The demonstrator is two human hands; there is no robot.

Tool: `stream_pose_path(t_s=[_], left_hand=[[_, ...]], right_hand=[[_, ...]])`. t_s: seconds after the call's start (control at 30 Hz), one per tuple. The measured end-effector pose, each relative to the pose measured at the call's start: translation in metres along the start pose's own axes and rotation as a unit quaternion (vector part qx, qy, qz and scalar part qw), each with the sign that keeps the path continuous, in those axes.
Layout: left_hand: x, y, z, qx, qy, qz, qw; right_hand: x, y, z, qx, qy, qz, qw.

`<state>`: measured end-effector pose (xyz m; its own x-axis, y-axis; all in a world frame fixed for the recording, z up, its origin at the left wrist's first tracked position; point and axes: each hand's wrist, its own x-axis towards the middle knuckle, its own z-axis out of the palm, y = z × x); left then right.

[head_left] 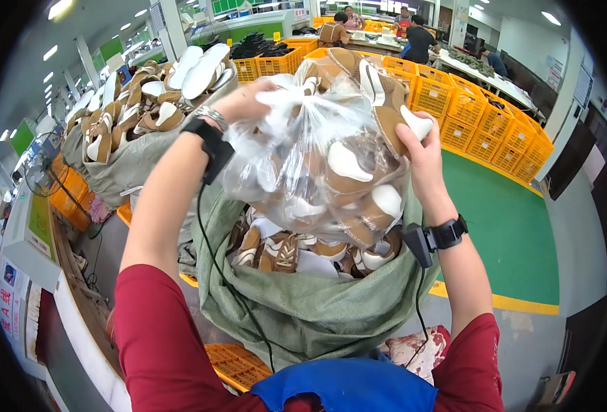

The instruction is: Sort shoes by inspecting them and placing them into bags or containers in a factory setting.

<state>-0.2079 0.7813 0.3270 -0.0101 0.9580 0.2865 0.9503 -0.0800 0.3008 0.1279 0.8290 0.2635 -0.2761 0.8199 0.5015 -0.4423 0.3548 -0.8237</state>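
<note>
Held up in front of me is a clear plastic bag (296,161), gathered to a knot near its top and full of brown and white shoe uppers. My left hand (245,101) is closed on the bag's upper left side. At the right side my right hand (423,151) grips a brown shoe upper (389,110) by its white end; whether plastic covers it I cannot tell. Right below, a large green woven sack (303,302) stands with its mouth open. More brown and white shoe uppers (279,253) lie inside it, partly hidden by the bag.
Another sack (121,180), heaped with shoe uppers, stands at the left by a workbench (28,240) and a fan (46,165). Stacked orange crates (468,113) line the green floor (496,226). Several people sit or stand at far tables. An orange crate (238,367) lies near my feet.
</note>
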Motion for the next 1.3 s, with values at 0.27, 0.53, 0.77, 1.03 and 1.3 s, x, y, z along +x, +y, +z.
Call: stream_pose_path(t_s=[0.27, 0.53, 0.77, 1.03, 1.3], left_hand=[[-0.001, 0.023, -0.018, 0.305, 0.101, 0.043, 0.946], [-0.09, -0.09, -0.107, 0.1, 0.444, -0.225, 0.862], [-0.052, 0.052, -0.015, 0.05, 0.219, 0.085, 0.971], [-0.013, 0.052, 0.041, 0.151, 0.116, -0.084, 0.978], [-0.001, 0.028, 0.066, -0.062, 0.13, -0.143, 0.979]], right_hand=[[-0.01, -0.024, 0.003, -0.108, -0.165, 0.014, 0.98], [-0.017, -0.007, -0.042, 0.149, -0.12, 0.125, 0.974], [-0.023, -0.029, -0.008, 0.066, -0.063, 0.024, 0.996], [-0.037, -0.063, -0.024, -0.298, -0.099, 0.034, 0.949], [-0.051, -0.075, -0.028, -0.229, -0.097, 0.09, 0.964]])
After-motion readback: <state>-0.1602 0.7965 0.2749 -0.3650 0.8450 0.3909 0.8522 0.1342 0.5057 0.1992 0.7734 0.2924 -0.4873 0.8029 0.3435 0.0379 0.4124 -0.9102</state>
